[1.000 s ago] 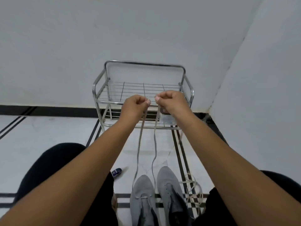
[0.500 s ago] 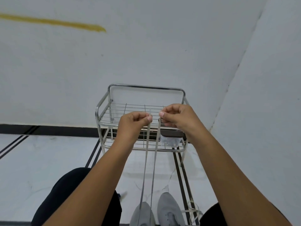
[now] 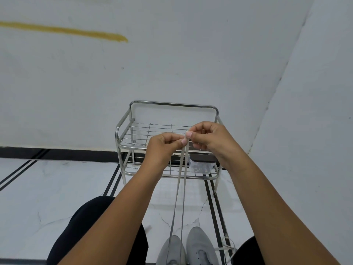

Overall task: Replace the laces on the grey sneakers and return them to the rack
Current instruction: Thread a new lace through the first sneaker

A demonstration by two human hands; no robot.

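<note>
The person sits on the pale marble-patterned floor with both arms stretched out in front. The left hand and the right hand are raised side by side, thumbs almost meeting, each pinching one end of a flat grey shoelace. Its two strands run down taut and nearly parallel to the left grey fabric sneaker, which stands on the floor touching its mate, the right grey fabric sneaker; both toes point toward the rack. Just right of the pair lies a loose tangle of pale lace. Behind the hands, against the white wall, stands a two-tier chrome wire rack. No shoes show on the part of its upper shelf that can be seen. On the lower shelf, at the right, sits a clear plastic box with a dark brown lid; something dark shows through its side, too blurred to make out. A yellow streak crosses the wall at upper left.
</note>
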